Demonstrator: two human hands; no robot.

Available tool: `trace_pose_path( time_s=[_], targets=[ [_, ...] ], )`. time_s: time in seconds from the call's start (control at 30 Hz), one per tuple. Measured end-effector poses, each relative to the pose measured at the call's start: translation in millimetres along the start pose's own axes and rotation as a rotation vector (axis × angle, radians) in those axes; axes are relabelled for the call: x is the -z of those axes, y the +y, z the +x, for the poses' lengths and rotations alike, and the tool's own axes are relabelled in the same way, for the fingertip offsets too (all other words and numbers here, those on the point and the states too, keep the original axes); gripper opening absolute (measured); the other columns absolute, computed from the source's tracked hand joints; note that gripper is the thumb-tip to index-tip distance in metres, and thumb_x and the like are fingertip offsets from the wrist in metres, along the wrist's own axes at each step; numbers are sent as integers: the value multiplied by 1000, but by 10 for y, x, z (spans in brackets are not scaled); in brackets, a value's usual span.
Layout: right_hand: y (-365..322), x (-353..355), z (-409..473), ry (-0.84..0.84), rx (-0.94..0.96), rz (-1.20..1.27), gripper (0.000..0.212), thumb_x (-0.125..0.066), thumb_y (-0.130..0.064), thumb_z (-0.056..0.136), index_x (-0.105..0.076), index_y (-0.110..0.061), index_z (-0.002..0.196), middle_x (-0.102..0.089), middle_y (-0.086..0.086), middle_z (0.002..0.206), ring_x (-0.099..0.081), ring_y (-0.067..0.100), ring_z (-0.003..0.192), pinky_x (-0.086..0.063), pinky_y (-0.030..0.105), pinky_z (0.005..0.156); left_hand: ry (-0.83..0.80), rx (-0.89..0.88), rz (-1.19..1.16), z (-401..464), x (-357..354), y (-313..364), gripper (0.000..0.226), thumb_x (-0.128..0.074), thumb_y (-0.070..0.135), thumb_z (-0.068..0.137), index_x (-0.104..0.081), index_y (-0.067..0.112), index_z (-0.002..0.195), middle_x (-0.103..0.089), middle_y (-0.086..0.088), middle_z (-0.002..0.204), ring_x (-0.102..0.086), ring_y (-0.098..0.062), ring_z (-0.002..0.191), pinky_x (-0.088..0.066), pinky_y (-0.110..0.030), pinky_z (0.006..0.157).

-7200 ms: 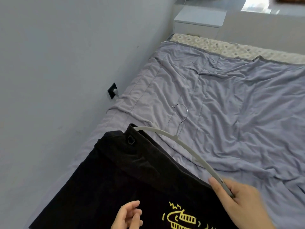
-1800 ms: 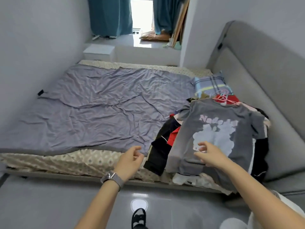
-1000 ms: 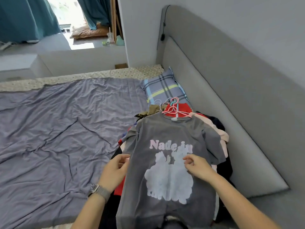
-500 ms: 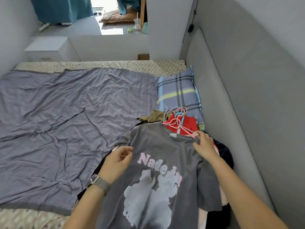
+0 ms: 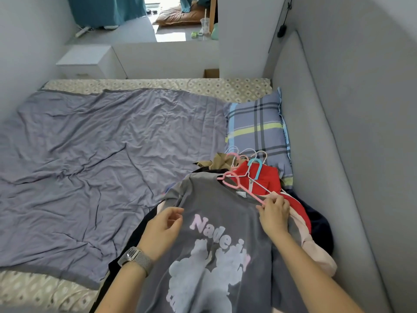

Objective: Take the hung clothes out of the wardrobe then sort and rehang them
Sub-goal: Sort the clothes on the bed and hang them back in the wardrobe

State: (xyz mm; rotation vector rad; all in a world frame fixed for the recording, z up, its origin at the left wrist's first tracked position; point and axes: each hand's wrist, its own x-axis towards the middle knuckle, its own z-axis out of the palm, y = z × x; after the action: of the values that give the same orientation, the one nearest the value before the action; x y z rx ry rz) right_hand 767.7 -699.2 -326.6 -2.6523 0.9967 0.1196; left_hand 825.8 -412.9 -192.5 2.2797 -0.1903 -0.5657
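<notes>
A grey T-shirt (image 5: 216,213) with a pale print lies on top of a pile of hung clothes on the bed's right side. Its pink hanger (image 5: 237,185) sticks out of the collar. My right hand (image 5: 274,214) pinches the hanger's arm at the shirt's right shoulder. My left hand (image 5: 163,229) hovers over the left shoulder with fingers loosely curled, holding nothing. Under the shirt show a red garment (image 5: 264,177), a pink one (image 5: 316,251), dark clothes and several more hanger hooks (image 5: 250,154).
A crumpled purple-grey blanket (image 5: 101,159) covers the bed to the left. A plaid pillow (image 5: 257,127) lies behind the pile, against the grey padded headboard (image 5: 338,143). A white nightstand (image 5: 88,62) stands past the bed's far edge.
My right hand has moved from the printed chest up to the shirt's right shoulder and taken hold of the pink hanger. My left hand has shifted up to the left shoulder.
</notes>
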Motion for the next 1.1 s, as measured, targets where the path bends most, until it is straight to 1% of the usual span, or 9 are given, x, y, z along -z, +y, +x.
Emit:
trace_pose_path(
  time_s=[0.1,0.17,0.33,0.43,0.53,0.63,0.7,0.9,1.1],
  targets=[
    [2,168,-187,62,145,56,30,-67,-43,84,-58,-19,69,-57,1,87,-53,24,91,-45,35,76,61,-67,48,49,-1,41,25,-56,12,89,-58,24,110,-61,10,100,-58,-8,91,-48,-31,90],
    [-8,354,-315,31,222,116,38,-61,-48,86,-44,-28,59,-50,-11,66,-50,12,66,-33,20,55,116,-157,86,62,1,63,33,-56,20,91,-53,20,124,-54,7,115,-51,-7,106,-41,-27,99],
    [-55,810,-599,-73,187,442,54,-42,-47,95,-48,-18,50,-50,-1,48,-47,14,50,-33,28,49,158,-340,265,104,18,23,58,-33,58,82,-36,40,137,-35,16,143,-27,-7,135,-23,-35,111],
    [-113,1030,-749,-188,204,585,59,-45,-46,95,-42,-19,43,-41,0,43,-38,12,44,-33,32,53,160,-371,391,83,14,59,44,-24,63,81,-37,59,123,-35,37,129,-24,1,131,-13,-31,100],
    [-163,1105,-863,-411,150,712,62,-46,-39,98,-40,-26,37,-33,-11,40,-34,3,42,-31,24,57,219,-362,496,69,59,104,43,-17,62,83,-53,44,96,-56,25,89,-46,-5,96,-13,-30,78],
    [-130,1076,-822,-715,87,721,46,-49,-44,95,-53,-26,52,-51,-13,57,-50,3,62,-41,23,73,167,-303,573,38,103,105,47,-12,65,79,-53,43,87,-56,20,77,-47,-5,87,-13,-31,71],
    [-66,1049,-671,-787,59,602,29,-56,-49,88,-64,-24,75,-65,-10,81,-59,9,86,-44,24,85,71,-267,513,-2,98,82,35,-20,63,81,-49,46,79,-56,22,73,-50,-3,88,-16,-32,73],
    [82,867,57,-386,-92,226,71,-72,-46,72,-44,-26,135,-46,4,135,-46,29,123,-39,39,101,34,-247,451,-64,149,86,22,-31,55,93,-51,54,86,-63,25,87,-49,5,94,-17,-32,77],
    [258,404,370,-471,-91,53,72,-51,-52,80,-34,-20,142,-43,10,144,-43,36,127,-39,44,105,71,-242,436,-105,195,109,27,-28,58,89,-55,53,91,-64,26,89,-50,6,95,-11,-31,71]
  ],
)
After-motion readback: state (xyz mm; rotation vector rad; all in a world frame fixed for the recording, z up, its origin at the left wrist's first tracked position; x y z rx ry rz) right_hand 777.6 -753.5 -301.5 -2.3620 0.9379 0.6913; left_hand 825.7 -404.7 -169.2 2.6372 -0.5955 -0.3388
